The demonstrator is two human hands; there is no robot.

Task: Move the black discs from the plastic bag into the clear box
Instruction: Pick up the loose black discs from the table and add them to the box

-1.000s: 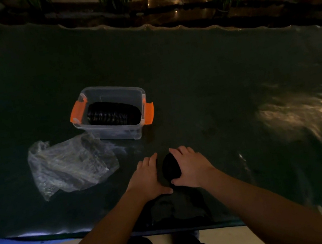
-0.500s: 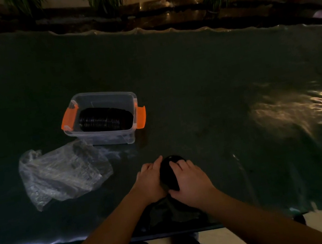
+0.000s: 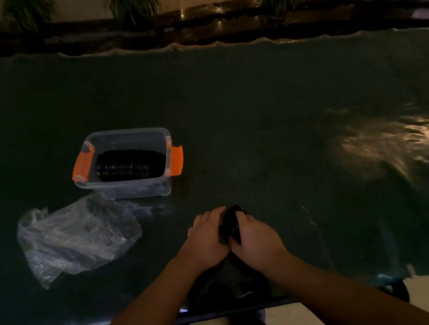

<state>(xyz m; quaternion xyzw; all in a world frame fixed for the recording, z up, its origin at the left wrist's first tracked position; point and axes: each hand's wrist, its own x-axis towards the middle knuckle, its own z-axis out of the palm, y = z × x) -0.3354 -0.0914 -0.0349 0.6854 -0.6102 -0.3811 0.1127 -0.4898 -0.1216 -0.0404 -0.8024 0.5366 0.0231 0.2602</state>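
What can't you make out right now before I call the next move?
- Count of discs gripped between left hand and right hand: fingers and dim light hide them.
- Whether the bag is empty: crinkled plastic, too dark.
- How full the box is: its row of discs blurs together.

One head-worn wide-angle view looks forward and down over the dark table, hands close below
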